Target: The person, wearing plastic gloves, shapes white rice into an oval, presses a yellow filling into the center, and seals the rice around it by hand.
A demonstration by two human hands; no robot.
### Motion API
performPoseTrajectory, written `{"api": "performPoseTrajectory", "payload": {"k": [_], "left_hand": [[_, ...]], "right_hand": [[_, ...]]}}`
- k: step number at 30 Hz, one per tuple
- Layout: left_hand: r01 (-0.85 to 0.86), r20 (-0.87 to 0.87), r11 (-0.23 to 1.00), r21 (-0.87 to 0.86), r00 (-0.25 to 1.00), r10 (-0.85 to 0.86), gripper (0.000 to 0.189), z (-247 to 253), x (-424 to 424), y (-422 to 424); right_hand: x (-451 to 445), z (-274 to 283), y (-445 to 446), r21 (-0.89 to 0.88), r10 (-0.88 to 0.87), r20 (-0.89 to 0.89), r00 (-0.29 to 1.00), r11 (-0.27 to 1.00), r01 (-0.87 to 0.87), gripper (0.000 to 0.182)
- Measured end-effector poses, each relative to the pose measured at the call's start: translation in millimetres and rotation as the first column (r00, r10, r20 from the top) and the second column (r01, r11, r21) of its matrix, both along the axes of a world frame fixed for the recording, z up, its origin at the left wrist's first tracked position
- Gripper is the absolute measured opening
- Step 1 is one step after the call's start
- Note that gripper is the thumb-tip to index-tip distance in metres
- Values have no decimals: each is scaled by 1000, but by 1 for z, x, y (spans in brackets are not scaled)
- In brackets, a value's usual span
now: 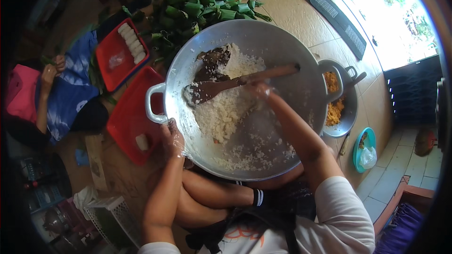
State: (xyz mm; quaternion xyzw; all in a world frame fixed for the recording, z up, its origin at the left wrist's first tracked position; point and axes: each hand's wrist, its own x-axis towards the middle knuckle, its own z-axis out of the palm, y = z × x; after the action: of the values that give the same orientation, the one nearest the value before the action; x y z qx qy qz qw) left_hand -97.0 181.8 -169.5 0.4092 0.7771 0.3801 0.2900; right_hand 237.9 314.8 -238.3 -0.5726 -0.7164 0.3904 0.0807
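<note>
A big aluminium wok (pixel 293 42) stands before me, with white cooked rice (pixel 220 120) heaped at its middle and left and grains scattered towards me. My left hand (pixel 173 139), in a clear plastic glove, grips the wok's left rim just below its loop handle (pixel 150 102). A wooden spatula (pixel 226 85) lies across the rice, its blade at the left. My right hand (pixel 260 90) is blurred, over the rice and against the spatula's handle; whether it grips anything is unclear. Dark, wilted leaves (pixel 212 63) lie by the rice at the wok's far left.
Green leaf-wrapped parcels (pixel 208 3) are piled beyond the wok. At left, one red tray (pixel 109 67) bears several white rolls (pixel 132 44); another red tray (pixel 130 113) holds one. A person (pixel 53 88) sits beyond. At right are a pan of orange food (pixel 333 113) and a turquoise bowl (pixel 358 155).
</note>
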Motion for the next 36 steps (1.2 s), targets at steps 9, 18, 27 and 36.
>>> {"api": "performPoseTrajectory", "payload": {"k": [9,18,27,36], "left_hand": [[-66,73,996,66,995,61,32,-12,1,-4],[-33,193,999,-32,980,39,40,8,16,-4],[-85,-6,991,106,996,86,34,-28,-7,-6],[-5,-205,778,629,964,172,47,49,2,-10]], "right_hand": [[-37,-21,-66,175,102,114,988,977,-121,49],[-37,-17,-118,185,-89,141,986,981,62,48],[-74,69,-169,-236,490,261,831,868,-438,47],[2,74,-140,35,270,-555,786,952,-303,34]]}}
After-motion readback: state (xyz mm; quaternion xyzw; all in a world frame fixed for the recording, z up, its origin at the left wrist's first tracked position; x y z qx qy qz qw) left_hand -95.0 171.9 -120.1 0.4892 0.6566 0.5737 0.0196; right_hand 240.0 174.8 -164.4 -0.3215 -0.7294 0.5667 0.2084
